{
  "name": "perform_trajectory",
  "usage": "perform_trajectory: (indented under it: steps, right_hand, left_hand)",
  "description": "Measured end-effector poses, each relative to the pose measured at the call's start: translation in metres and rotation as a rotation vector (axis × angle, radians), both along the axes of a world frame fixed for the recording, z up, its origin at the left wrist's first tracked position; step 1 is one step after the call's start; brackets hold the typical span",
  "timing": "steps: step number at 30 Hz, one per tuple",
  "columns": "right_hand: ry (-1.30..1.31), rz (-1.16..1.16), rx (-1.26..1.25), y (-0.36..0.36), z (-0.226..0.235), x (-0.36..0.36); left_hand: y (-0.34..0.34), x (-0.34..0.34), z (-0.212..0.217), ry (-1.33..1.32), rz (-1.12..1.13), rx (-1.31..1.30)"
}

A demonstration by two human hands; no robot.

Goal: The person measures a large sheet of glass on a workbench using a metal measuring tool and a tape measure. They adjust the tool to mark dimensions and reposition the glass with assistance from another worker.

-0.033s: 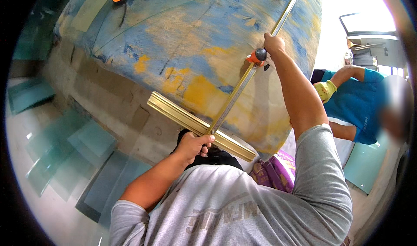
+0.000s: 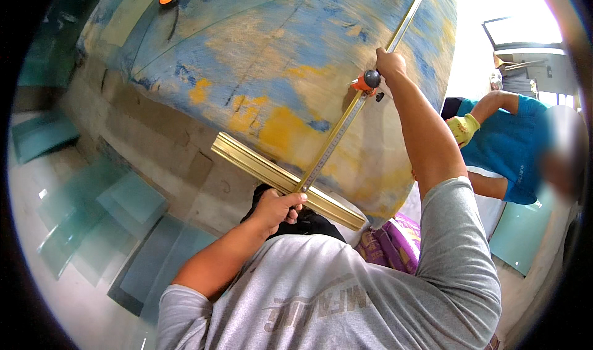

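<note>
Brass T-square point(image 2: 290, 180) under curled fingers point(image 2: 295, 203)

Left hand point(image 2: 278, 208) steadies T-square point(image 2: 290, 180) (brass-coloured); right hand point(image 2: 389, 63) grips cutter point(image 2: 365, 81).

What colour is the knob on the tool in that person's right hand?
The knob is dark grey to black on an orange body, held by the right hand; seen in the head view.

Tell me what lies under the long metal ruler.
Under the ruler lies the blue-and-yellow stained table top, probably with a glass sheet on it. The strip beneath the ruler is covered. The left hand presses its crossbar; the right hand grips the cutter.
</note>
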State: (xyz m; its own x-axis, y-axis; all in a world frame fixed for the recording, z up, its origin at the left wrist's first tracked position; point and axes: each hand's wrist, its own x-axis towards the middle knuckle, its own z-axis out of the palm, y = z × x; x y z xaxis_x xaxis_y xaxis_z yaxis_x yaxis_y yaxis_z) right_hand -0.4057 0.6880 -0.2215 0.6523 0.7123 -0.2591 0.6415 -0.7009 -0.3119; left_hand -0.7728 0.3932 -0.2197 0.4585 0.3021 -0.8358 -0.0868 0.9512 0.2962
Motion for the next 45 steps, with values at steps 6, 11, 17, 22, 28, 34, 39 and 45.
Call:
perform_trajectory:
  steps: [6,11,17,22,28,34,39,45]
  right_hand:
    - [-0.007,0.007,-0.012,-0.057,0.026,0.053]
    - [-0.001,0.011,0.023,-0.101,0.027,0.11]
    - [-0.046,0.024,-0.015,-0.152,0.025,0.168]
    - [-0.078,0.056,0.0,-0.197,0.009,0.229]
    - [-0.14,0.291,-0.003,-0.234,-0.045,0.34]
    - [0.041,0.155,0.335,-0.268,0.036,0.319]
    - [0.437,0.13,0.668,-0.273,0.122,0.285]
    - [0.581,0.215,0.865,-0.291,0.196,0.227]
  left_hand:
    - [-0.056,0.054,0.008,-0.025,-0.017,0.01]
    - [-0.104,0.105,0.009,0.0,-0.038,0.052]
    - [-0.155,0.164,0.005,-0.016,-0.04,0.059]
    - [-0.202,0.219,-0.006,-0.03,-0.036,0.055]
    - [-0.244,0.293,0.001,-0.014,-0.1,-0.014]
    - [-0.271,0.302,0.001,-0.098,-0.142,-0.019]
    - [-0.258,0.28,-0.011,-0.128,-0.202,0.032]
    - [-0.233,0.266,-0.033,-0.14,-0.133,0.051]
